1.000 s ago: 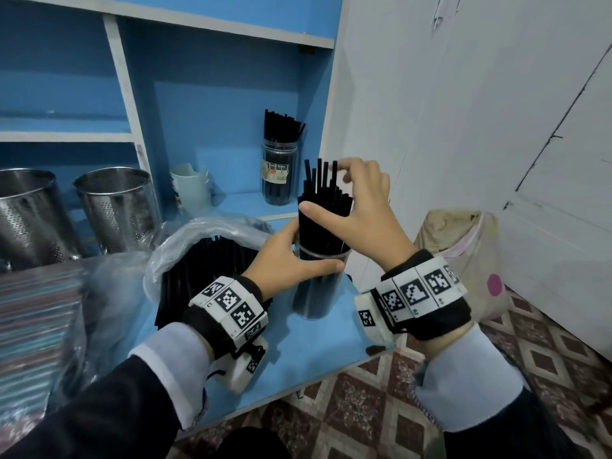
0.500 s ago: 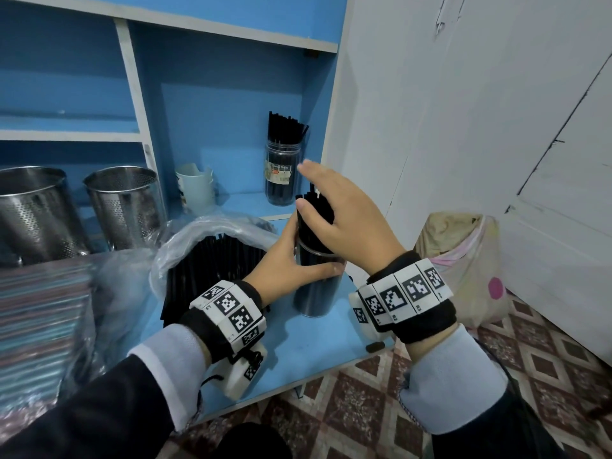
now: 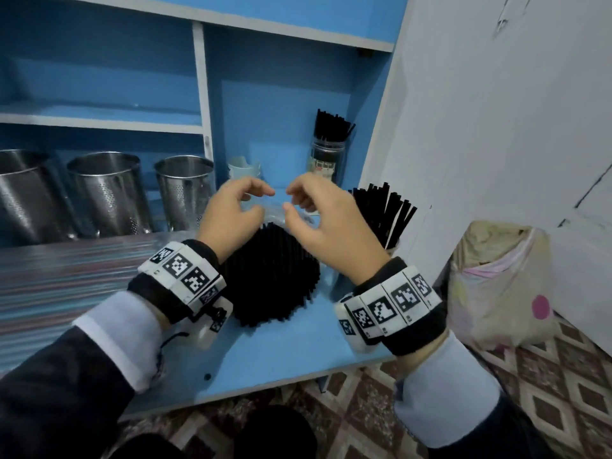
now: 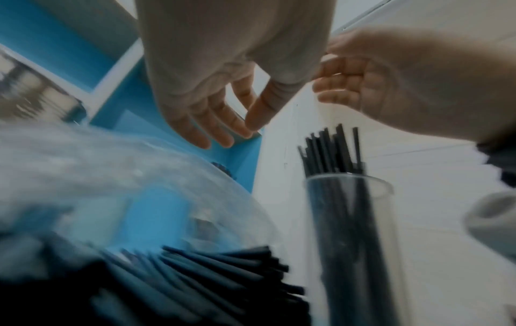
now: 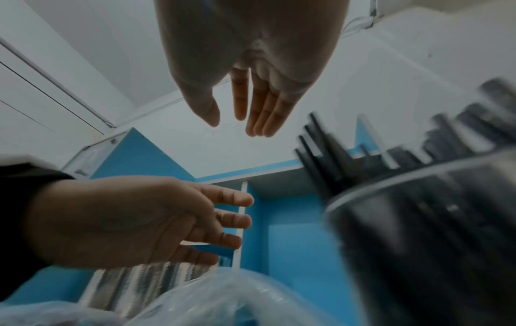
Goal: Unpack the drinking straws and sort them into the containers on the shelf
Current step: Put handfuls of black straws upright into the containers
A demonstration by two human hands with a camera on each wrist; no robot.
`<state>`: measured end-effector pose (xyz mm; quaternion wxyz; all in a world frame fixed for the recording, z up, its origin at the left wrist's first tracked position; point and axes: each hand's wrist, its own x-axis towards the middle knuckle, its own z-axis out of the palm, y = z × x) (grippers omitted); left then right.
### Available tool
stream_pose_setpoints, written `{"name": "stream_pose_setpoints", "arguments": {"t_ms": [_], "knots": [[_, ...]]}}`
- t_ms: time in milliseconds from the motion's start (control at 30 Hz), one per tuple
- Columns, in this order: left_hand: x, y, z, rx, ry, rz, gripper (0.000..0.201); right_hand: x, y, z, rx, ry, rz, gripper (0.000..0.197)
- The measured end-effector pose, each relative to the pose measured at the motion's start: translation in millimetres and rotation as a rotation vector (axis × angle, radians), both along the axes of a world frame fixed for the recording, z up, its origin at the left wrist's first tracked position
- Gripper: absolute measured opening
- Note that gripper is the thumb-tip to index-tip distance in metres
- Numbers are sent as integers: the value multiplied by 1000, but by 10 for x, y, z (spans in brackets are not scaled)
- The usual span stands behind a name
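We have let go of the jar (image 3: 390, 226) — both hands, left hand (image 3: 231, 213) and right hand (image 3: 326, 223), now hover loosely spread, holding nothing, above the bag of straws (image 3: 271, 276).

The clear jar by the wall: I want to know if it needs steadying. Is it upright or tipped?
Upright. The clear jar stands on its base with black straws sticking up; neither hand touches it.

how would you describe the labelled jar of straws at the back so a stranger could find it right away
Start at the blue shelf unit and look into its right-hand compartment, beside the white wall. At the back stands a clear jar with a paper label, black straws sticking out of its top. The pale cup to its left holds no straws, and the other straw-filled container stands nearer, behind the right hand.
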<state>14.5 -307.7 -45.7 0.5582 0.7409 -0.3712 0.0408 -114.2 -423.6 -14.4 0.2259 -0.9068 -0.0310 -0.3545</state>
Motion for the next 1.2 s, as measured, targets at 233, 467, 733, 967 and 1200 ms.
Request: {"name": "stream_pose_setpoints", "arguments": {"t_ms": [233,467,733,967,1200], "knots": [[315,316,-60,510,85,65,26,552,369,-533,-109,732,-69,47],[250,397,-138,488,157,-22,47,770,512,-779,-161,902,-267,49],[258,349,-144,340,138,-11,41,793,356,-703,-10,827,-258,39],[304,344,-204,277,178,-5,38,756,202,-648,74,640,-202,30],[286,303,-209,273,179,5,39,722,148,-666,70,618,-191,36]]}}
